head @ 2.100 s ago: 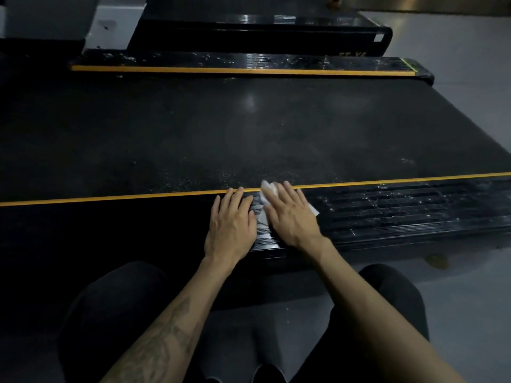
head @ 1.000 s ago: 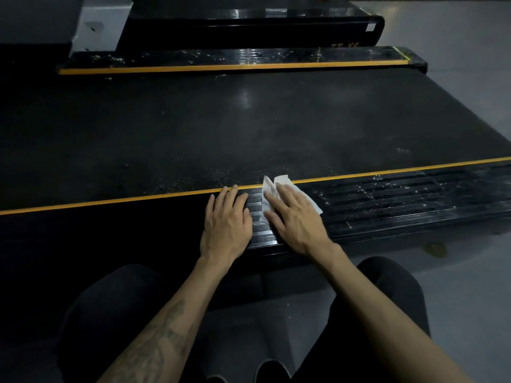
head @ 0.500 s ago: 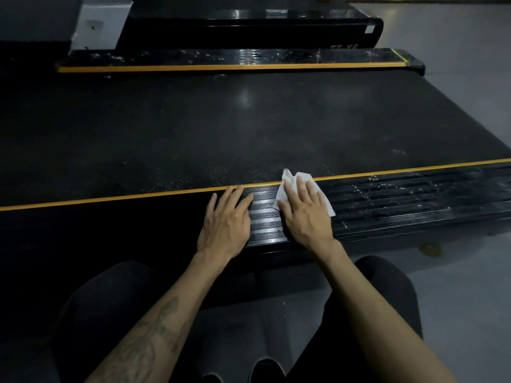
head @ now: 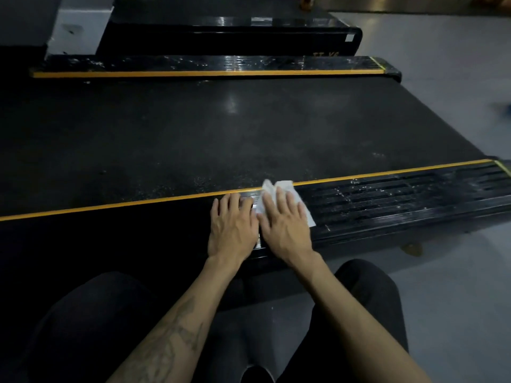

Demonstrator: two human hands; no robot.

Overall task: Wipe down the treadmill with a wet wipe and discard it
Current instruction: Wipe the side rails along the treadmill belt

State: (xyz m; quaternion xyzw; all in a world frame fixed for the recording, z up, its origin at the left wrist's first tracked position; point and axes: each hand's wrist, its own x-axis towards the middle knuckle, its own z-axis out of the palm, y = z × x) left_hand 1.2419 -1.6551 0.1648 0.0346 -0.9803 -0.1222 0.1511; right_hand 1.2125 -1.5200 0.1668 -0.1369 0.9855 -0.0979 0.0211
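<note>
A black treadmill lies across the view, its wide belt (head: 235, 134) edged by yellow lines. The near ribbed side rail (head: 401, 200) carries pale specks to the right. A white wet wipe (head: 279, 187) lies on that rail, its far edge reaching the yellow line. My right hand (head: 284, 222) presses flat on the wipe with straight fingers. My left hand (head: 233, 225) rests flat on the rail just left of it, almost touching the right hand.
The far side rail (head: 221, 64) with its yellow line runs along the belt's other edge. Another black machine base (head: 229, 34) stands behind it. Grey floor (head: 456, 272) lies to the right and under my dark-trousered knees.
My right hand first slid the wipe right along the rail, then back left beside my left hand. The view has shifted, showing more of the rail's right end.
</note>
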